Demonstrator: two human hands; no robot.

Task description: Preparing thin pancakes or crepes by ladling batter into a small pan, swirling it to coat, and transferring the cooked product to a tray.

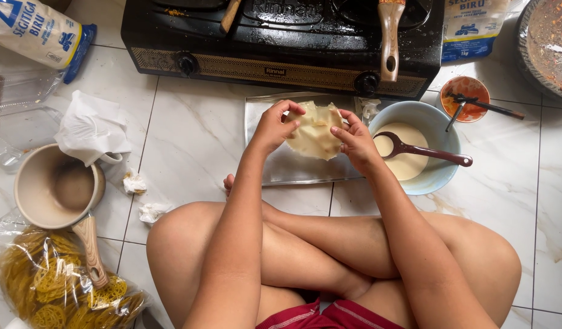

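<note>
While sitting cross-legged on the floor, the left hand [272,127] and right hand [355,141] are pinching a thin wrapper [314,131] over the metal tray [281,167], fingers clamped on its edges, keeping it spread.

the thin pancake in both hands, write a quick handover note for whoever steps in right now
Left hand and right hand both pinch the thin pancake, held up over the metal tray.
Bowl of batter with a ladle sits right of the tray; the stove is ahead.
Done: one pancake is cooked and off the pan.
Left: batter remains in the bowl.
</note>
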